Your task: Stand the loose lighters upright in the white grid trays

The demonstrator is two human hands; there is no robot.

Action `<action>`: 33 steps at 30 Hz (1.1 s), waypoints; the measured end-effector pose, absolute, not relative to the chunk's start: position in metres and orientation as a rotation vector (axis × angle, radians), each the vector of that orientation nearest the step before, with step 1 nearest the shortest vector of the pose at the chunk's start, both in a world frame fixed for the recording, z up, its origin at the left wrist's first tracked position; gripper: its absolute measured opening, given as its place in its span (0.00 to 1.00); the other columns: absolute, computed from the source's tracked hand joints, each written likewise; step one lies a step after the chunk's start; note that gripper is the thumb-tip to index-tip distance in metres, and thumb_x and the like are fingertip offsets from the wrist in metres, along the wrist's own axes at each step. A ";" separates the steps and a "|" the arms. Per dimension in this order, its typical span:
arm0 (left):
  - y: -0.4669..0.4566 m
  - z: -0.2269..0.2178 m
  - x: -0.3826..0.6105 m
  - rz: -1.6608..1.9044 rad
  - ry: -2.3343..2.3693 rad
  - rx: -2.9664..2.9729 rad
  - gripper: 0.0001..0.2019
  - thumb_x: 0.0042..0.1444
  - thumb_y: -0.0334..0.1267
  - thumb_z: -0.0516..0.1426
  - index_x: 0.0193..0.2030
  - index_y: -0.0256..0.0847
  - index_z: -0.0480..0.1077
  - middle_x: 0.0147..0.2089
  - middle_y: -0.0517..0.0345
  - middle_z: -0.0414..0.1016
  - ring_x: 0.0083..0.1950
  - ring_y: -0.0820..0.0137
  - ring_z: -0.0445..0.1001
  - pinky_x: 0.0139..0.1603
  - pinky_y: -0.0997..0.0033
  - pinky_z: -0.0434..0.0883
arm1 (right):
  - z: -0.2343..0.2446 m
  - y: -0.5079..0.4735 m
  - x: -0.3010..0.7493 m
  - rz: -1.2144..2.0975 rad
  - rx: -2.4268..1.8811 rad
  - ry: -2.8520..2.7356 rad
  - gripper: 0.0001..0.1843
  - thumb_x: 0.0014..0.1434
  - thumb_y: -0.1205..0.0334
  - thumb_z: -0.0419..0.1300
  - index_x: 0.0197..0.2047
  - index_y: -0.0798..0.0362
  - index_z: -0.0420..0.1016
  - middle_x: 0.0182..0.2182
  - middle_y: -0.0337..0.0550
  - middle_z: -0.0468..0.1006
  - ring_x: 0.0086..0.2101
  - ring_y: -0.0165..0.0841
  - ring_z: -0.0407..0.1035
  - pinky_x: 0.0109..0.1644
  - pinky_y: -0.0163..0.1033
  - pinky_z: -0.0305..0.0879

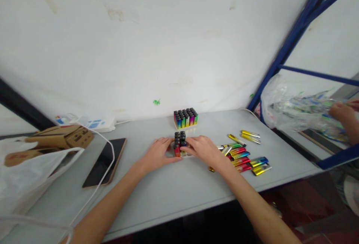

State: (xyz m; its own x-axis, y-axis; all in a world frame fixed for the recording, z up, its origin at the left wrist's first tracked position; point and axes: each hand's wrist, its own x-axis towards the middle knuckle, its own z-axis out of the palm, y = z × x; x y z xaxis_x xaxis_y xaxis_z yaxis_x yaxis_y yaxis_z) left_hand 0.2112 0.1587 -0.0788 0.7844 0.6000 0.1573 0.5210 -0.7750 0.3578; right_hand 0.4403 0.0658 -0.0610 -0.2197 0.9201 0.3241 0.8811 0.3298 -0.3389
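A small tray of upright coloured lighters (179, 142) stands on the grey table (174, 184) between my hands. My left hand (157, 153) cups its left side, fingers curled against it. My right hand (202, 150) rests on its right side, fingers bent over the lighters. A full tray of lighters (185, 118) stands farther back near the wall. Several loose lighters (243, 153) lie flat to the right of my right hand.
A phone (105, 161) lies on the left with a white cable (108, 150) across it, beside a power strip (94, 123), cardboard boxes (60, 137) and a white plastic bag (30, 176). At right, another person's hand (343, 115) holds a clear bag (291, 111) behind a blue frame (283, 55).
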 end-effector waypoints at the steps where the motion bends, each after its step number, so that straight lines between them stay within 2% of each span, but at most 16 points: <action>1: 0.159 -0.079 0.211 0.383 0.871 2.681 0.27 0.60 0.66 0.64 0.48 0.43 0.74 0.45 0.51 0.80 0.47 0.54 0.77 0.51 0.57 0.70 | -0.060 0.065 0.441 0.113 -1.601 -2.137 0.18 0.70 0.44 0.66 0.37 0.51 0.80 0.29 0.46 0.81 0.29 0.37 0.72 0.35 0.38 0.57; 4: 0.162 -0.079 0.211 0.387 0.884 2.675 0.27 0.59 0.66 0.64 0.47 0.43 0.74 0.44 0.52 0.80 0.47 0.54 0.77 0.50 0.58 0.70 | -0.058 0.059 0.454 0.223 -1.602 -2.105 0.23 0.71 0.42 0.64 0.32 0.51 0.78 0.28 0.43 0.80 0.27 0.35 0.70 0.34 0.38 0.55; 7: 0.164 -0.081 0.212 0.390 0.876 2.675 0.27 0.59 0.66 0.64 0.47 0.43 0.74 0.44 0.52 0.80 0.46 0.54 0.77 0.49 0.58 0.70 | -0.057 0.048 0.484 0.277 -1.644 -1.982 0.24 0.76 0.43 0.57 0.34 0.50 0.78 0.28 0.41 0.80 0.29 0.35 0.70 0.37 0.38 0.58; 9: 0.165 -0.082 0.212 0.385 0.887 2.675 0.28 0.58 0.67 0.64 0.48 0.43 0.74 0.43 0.52 0.80 0.46 0.53 0.77 0.49 0.57 0.70 | -0.057 0.038 0.513 0.197 -1.728 -1.883 0.23 0.78 0.47 0.54 0.35 0.50 0.79 0.30 0.42 0.81 0.31 0.36 0.72 0.40 0.39 0.61; 13: 0.166 -0.082 0.212 0.375 0.899 2.675 0.29 0.58 0.67 0.64 0.48 0.42 0.74 0.44 0.51 0.80 0.45 0.53 0.77 0.49 0.57 0.70 | -0.061 0.015 0.580 0.051 -1.905 -1.790 0.13 0.74 0.56 0.58 0.44 0.53 0.82 0.41 0.50 0.85 0.42 0.42 0.77 0.50 0.43 0.66; 16: 0.166 -0.082 0.213 0.374 0.887 2.676 0.28 0.58 0.66 0.64 0.48 0.42 0.74 0.44 0.51 0.80 0.46 0.54 0.77 0.49 0.58 0.70 | -0.068 0.000 0.618 0.024 -2.094 -1.776 0.12 0.71 0.58 0.61 0.46 0.55 0.83 0.44 0.54 0.85 0.45 0.44 0.77 0.54 0.44 0.67; 21: 0.168 -0.085 0.212 0.405 0.879 2.683 0.27 0.58 0.66 0.64 0.48 0.43 0.74 0.43 0.53 0.80 0.45 0.54 0.78 0.48 0.59 0.69 | -0.082 -0.005 0.637 0.052 -2.204 -1.794 0.11 0.71 0.59 0.60 0.39 0.53 0.80 0.39 0.51 0.85 0.42 0.42 0.78 0.50 0.41 0.67; 25: 0.169 -0.087 0.210 0.397 0.868 2.681 0.28 0.59 0.66 0.64 0.49 0.42 0.74 0.43 0.52 0.80 0.45 0.54 0.77 0.48 0.59 0.69 | -0.087 0.004 0.632 0.029 -2.229 -1.715 0.05 0.71 0.63 0.59 0.42 0.53 0.75 0.38 0.50 0.84 0.39 0.41 0.78 0.46 0.40 0.67; 28: 0.169 -0.086 0.210 0.402 0.874 2.675 0.28 0.59 0.66 0.64 0.49 0.42 0.74 0.43 0.52 0.79 0.45 0.55 0.77 0.48 0.59 0.69 | -0.088 0.013 0.622 0.013 -2.179 -1.644 0.04 0.71 0.66 0.57 0.44 0.53 0.74 0.40 0.53 0.84 0.41 0.42 0.78 0.47 0.41 0.68; 31: 0.167 -0.084 0.211 0.404 0.882 2.664 0.28 0.58 0.66 0.64 0.48 0.42 0.74 0.43 0.52 0.79 0.44 0.55 0.77 0.47 0.59 0.69 | -0.084 0.022 0.608 -0.017 -1.992 -1.551 0.06 0.71 0.64 0.56 0.46 0.53 0.74 0.43 0.54 0.83 0.42 0.42 0.79 0.50 0.44 0.70; 33: 0.166 -0.083 0.212 0.402 0.881 2.660 0.28 0.57 0.66 0.65 0.47 0.42 0.74 0.42 0.52 0.79 0.44 0.55 0.77 0.47 0.59 0.69 | -0.079 0.029 0.595 0.058 -1.840 -1.481 0.09 0.72 0.59 0.56 0.47 0.52 0.75 0.42 0.50 0.83 0.37 0.39 0.79 0.48 0.44 0.72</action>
